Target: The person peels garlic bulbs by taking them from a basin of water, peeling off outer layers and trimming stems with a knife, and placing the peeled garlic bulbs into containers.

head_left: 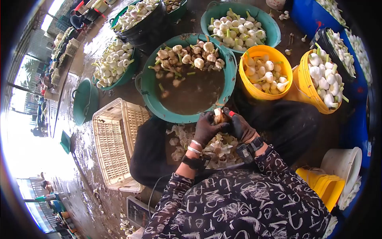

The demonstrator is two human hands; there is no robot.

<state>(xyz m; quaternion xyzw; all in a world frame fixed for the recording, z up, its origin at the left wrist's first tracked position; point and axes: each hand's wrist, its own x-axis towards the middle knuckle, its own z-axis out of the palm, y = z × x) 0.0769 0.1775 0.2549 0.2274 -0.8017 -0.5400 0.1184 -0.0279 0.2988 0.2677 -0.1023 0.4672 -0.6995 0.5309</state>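
Note:
Both hands wear dark gloves and meet around one garlic bulb (219,116), just in front of the near rim of a green tub (147,92). My left hand (207,129) has its fingers closed on the bulb's left side. On the other side, my right hand (240,126), with a red band on a finger, is closed on the same bulb. Brown water and unpeeled garlic bulbs (199,62) fill the tub. Under my hands lies a heap of peeled garlic skins (223,150).
A cream plastic crate (112,147) stands at the left. Yellow buckets (266,51) of white garlic are at the right, with a green basin (274,30) behind. An empty green bucket (86,101) stands farther left. A person (79,19) bends at the far upper left.

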